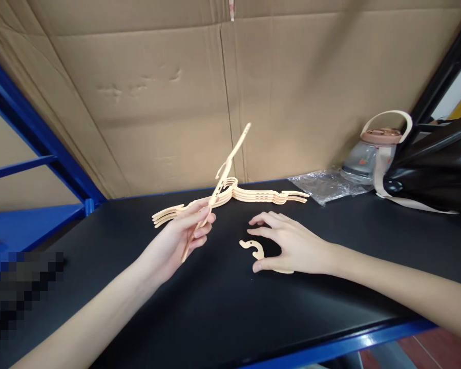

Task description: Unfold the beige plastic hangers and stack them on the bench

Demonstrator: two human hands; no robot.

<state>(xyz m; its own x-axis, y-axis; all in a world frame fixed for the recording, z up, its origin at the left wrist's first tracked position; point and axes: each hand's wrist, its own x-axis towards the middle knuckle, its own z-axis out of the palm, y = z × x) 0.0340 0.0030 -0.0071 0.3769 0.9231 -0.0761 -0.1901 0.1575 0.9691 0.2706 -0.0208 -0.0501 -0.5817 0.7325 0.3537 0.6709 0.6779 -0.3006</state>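
My left hand (188,225) is closed around a slim cream-coloured hanger arm (238,143), tilted with its upper end to the right. Slots and a small notch hook show along it. To the right, my right hand (292,241) hovers low with fingers apart, thumb below and fingertips above. Under it lies a cream hanger hook (259,249), flat on the black table (200,312); the palm and thumb hide part of this piece. Behind both hands rests a stack of several matching cream hangers (253,195), partly covered by the left hand and the held piece.
A cardboard sheet (157,118) stands behind the table. At the back right are a crumpled clear plastic bag (322,184), a strapped water bottle (367,156) and a shiny black bag (438,164). Blue metal framing (67,154) borders the left side.
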